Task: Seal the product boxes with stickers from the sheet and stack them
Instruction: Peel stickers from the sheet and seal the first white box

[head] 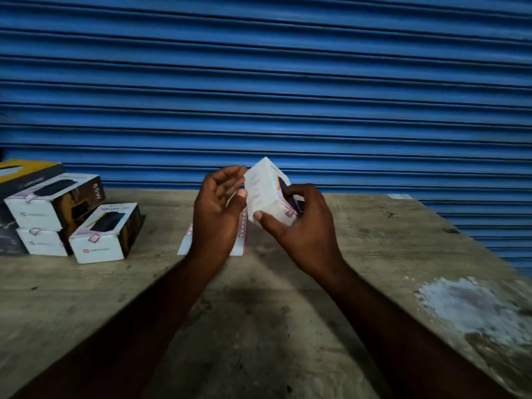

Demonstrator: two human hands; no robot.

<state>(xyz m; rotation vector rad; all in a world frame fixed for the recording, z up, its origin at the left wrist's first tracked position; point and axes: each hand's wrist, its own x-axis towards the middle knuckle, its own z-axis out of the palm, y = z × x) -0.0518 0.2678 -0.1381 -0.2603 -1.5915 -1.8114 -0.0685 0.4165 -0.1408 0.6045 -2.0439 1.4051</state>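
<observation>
A white product box is held tilted above the wooden table, near its middle. My right hand grips it from the right, thumb on the near white face and fingers curled over the printed side. My left hand is beside the box's left face, fingers relaxed and spread, its thumb tip touching that face. A sticker sheet with pink-bordered labels lies flat on the table under my hands, mostly hidden. A pink sticker shows on the box's lower right corner.
Three sealed white boxes are grouped at the table's left, one stacked on another, with a dark yellow-topped box behind them. A blue roller shutter closes the back. A white stain marks the table's right side.
</observation>
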